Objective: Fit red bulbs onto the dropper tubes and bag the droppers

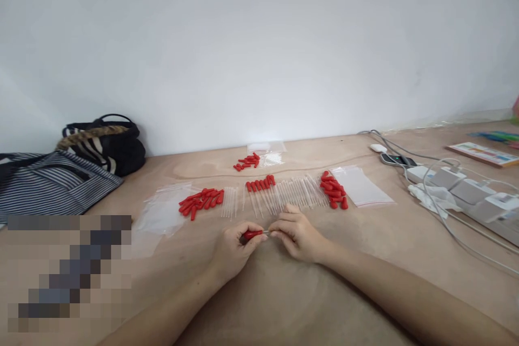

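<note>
A red rubber bulb [253, 234] is pinched in my left hand [239, 246], near the table's middle. My right hand [298, 235] closes on a thin clear tube [266, 232] whose end meets the bulb. Just beyond my hands lies a row of clear glass tubes [298, 192], several of them topped with red bulbs [260, 184]. Loose red bulbs are piled at the left [201, 200] and at the right [333, 190] of the row. A smaller group of clear tubes [230, 201] lies beside the left pile.
Clear plastic bags lie at left [164, 208] and right [360, 186]. Farther back sit more red bulbs [247, 161] and a small bag [267, 147]. A striped bag [52, 184] is at left; a power strip [503, 216] with chargers and cables is at right.
</note>
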The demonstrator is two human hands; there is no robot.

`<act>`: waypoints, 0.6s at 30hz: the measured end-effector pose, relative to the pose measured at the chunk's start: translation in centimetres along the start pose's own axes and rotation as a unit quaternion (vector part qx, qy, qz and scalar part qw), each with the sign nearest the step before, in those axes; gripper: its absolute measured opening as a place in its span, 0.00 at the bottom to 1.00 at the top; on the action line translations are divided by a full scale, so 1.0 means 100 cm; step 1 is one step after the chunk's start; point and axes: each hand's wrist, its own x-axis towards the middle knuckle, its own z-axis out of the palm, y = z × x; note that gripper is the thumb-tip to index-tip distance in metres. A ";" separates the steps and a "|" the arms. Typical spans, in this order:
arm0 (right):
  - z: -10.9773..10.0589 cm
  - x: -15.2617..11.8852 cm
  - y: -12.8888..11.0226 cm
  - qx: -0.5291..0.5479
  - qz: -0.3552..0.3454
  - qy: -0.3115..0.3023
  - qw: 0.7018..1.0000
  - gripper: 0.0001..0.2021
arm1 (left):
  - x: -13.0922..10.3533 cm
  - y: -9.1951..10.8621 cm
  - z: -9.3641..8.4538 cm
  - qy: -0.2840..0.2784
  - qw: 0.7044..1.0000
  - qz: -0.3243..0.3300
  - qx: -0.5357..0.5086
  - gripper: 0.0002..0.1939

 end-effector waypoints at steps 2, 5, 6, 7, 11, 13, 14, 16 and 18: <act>0.000 0.000 0.000 0.009 -0.003 0.003 1.000 0.09 | 0.001 -0.001 0.000 -0.002 1.000 -0.014 -0.004 0.08; -0.003 0.002 -0.001 0.004 0.009 -0.006 1.000 0.09 | 0.003 -0.002 -0.002 -0.003 1.000 -0.020 -0.010 0.08; -0.004 0.003 -0.002 -0.012 0.020 -0.012 1.000 0.09 | 0.004 -0.002 -0.003 -0.006 1.000 -0.017 -0.011 0.08; -0.006 0.004 -0.003 -0.033 0.032 -0.018 0.999 0.08 | 0.005 -0.001 -0.004 -0.009 1.000 -0.011 -0.011 0.08; -0.009 0.012 -0.005 -0.101 0.055 -0.067 0.991 0.07 | 0.013 -0.002 -0.013 0.007 1.000 0.021 0.021 0.13; -0.007 0.022 -0.003 -0.097 0.103 -0.083 0.986 0.08 | 0.018 -0.006 -0.022 0.059 0.996 0.032 0.065 0.17; -0.005 0.028 -0.001 -0.089 0.150 -0.080 0.981 0.09 | 0.021 -0.010 -0.028 0.092 0.991 0.036 0.094 0.17; 0.002 0.044 0.005 -0.073 0.268 -0.056 0.959 0.12 | 0.029 -0.021 -0.042 0.152 0.974 0.036 0.162 0.13; 0.009 0.060 0.012 -0.087 0.354 -0.029 0.931 0.11 | 0.036 -0.034 -0.058 0.181 0.956 0.019 0.232 0.11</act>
